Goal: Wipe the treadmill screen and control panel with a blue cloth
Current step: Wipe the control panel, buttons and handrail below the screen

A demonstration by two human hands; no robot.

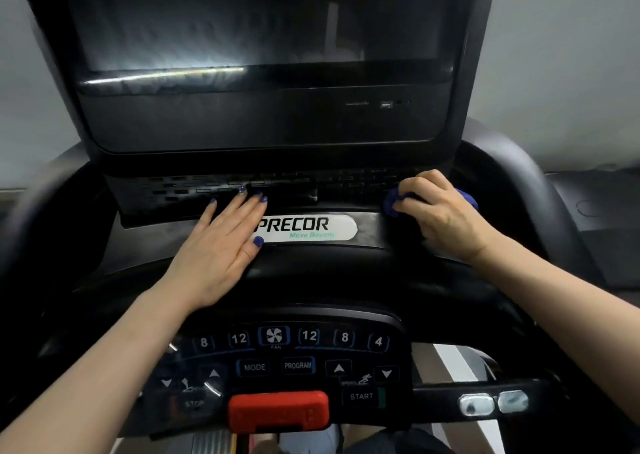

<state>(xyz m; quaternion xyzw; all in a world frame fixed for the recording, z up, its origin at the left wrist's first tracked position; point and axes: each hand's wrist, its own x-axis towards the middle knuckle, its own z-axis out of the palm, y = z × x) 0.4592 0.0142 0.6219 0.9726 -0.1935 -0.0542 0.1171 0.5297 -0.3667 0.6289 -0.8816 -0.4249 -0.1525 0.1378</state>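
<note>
The treadmill's dark screen (263,28) fills the top of the head view, with faint streaks on its glass. Below it runs a black ledge with a white PRECOR badge (311,228). My left hand (221,242) rests flat on the ledge, fingers straight, covering the badge's left end. My right hand (440,211) grips a bunched blue cloth (393,202) against the right end of the ledge, just under the vent grille; most of the cloth is hidden under the fingers. The control panel (294,363) with numbered keys, MODE, PROGRAM and START lies nearer to me.
A red stop clip (278,410) sits at the panel's front edge. Two silver grip sensors (493,403) are on the handlebar at lower right. Curved black side arms (509,163) flank the console. A USB port (386,104) sits under the screen.
</note>
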